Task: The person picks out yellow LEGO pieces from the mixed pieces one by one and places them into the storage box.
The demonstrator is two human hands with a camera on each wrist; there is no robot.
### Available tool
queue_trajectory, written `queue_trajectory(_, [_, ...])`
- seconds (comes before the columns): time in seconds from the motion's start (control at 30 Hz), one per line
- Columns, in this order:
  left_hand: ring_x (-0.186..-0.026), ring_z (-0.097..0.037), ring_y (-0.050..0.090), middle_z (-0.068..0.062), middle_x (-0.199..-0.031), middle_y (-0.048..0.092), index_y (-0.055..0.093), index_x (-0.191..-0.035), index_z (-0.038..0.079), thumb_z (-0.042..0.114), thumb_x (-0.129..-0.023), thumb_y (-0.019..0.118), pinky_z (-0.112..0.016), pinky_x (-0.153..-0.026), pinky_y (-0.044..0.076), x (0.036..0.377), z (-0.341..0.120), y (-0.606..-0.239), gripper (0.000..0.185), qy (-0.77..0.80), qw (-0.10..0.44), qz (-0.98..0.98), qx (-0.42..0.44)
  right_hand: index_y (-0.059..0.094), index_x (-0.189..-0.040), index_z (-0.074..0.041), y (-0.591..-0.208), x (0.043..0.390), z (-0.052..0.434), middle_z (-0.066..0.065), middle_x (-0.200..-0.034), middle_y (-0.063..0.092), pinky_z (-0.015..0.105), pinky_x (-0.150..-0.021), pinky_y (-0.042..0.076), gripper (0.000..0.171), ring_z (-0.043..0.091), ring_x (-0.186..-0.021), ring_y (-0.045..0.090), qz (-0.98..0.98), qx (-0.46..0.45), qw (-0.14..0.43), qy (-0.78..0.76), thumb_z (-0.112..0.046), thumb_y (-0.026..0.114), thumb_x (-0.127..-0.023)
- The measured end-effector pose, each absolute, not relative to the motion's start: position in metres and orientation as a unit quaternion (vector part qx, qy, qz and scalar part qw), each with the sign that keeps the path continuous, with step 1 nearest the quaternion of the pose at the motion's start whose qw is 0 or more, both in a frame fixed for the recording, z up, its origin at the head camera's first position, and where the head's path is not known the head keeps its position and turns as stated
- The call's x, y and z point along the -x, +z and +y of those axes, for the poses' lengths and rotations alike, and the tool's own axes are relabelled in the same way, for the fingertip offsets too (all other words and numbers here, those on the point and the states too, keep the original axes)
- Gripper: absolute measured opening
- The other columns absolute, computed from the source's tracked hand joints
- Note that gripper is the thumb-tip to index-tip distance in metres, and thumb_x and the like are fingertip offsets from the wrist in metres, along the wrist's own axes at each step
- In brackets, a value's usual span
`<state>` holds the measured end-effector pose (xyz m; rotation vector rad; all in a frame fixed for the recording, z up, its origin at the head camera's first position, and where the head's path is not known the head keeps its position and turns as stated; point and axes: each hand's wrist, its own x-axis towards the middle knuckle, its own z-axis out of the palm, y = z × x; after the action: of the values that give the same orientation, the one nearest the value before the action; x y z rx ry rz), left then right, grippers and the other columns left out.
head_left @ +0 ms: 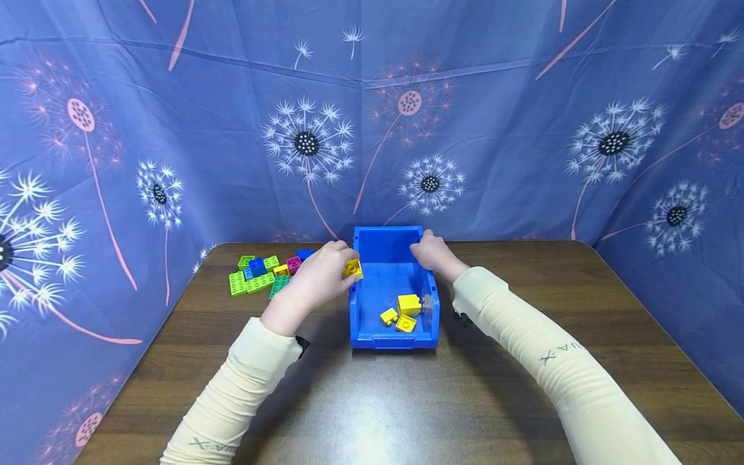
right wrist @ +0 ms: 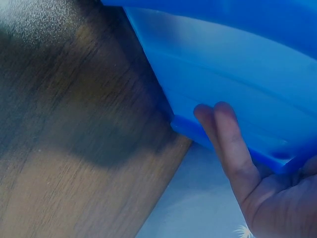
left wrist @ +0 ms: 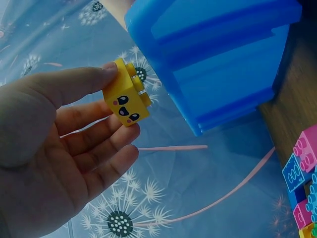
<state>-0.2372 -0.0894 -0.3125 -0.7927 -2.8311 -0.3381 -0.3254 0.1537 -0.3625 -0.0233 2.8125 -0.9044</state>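
My left hand [head_left: 318, 274] pinches a yellow toy brick [head_left: 352, 268] over the left wall of a blue plastic bin [head_left: 395, 341]. In the left wrist view the brick [left wrist: 124, 96] shows a printed smiling face and studs, with the thumb on one end and fingertips at the other side. At the bin's back right corner my right hand [head_left: 434, 254] grips the side wall. The right wrist view has two fingers [right wrist: 230, 141] along the bin's outer wall [right wrist: 208, 74]; the thumb is mostly out of sight. Inside the bin lie several yellow bricks [head_left: 409, 304] near the front.
Left of the bin, a loose group of green, blue, pink and yellow bricks [head_left: 259, 283] lies on the brown wooden table [head_left: 523, 310], partly behind my left hand. A blue dandelion-patterned cloth [head_left: 494, 129] hangs behind the table and along its sides.
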Motion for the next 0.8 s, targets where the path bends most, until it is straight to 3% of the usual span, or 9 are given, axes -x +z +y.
queue_trajectory(0.27, [-0.094,-0.018,0.057,-0.004,-0.101,0.062,0.067,-0.113,0.007,0.031,-0.084,0.072,-0.031,-0.083,0.053,0.235,-0.085,-0.314,0.038,-0.106,0.096,-0.948,0.284,0.019,-0.140,0.011,-0.363,0.325,0.152,0.031,-0.130,0.046,0.051,-0.093,0.048,0.059,0.037,-0.107,0.057,0.949,0.006,0.089,-0.302,-0.028,0.036,-0.099])
queue_trajectory(0.8, [-0.101,-0.018,0.056,-0.004,-0.108,0.064,0.066,-0.115,0.010,0.032,-0.084,0.072,-0.030,-0.086,0.052,0.231,-0.074,-0.316,0.039,-0.109,0.081,-0.946,0.295,0.018,-0.140,0.010,-0.364,0.325,0.152,0.031,-0.129,0.047,0.049,-0.090,0.050,0.059,0.037,-0.105,0.058,0.949,0.006,0.087,-0.303,-0.028,0.036,-0.099])
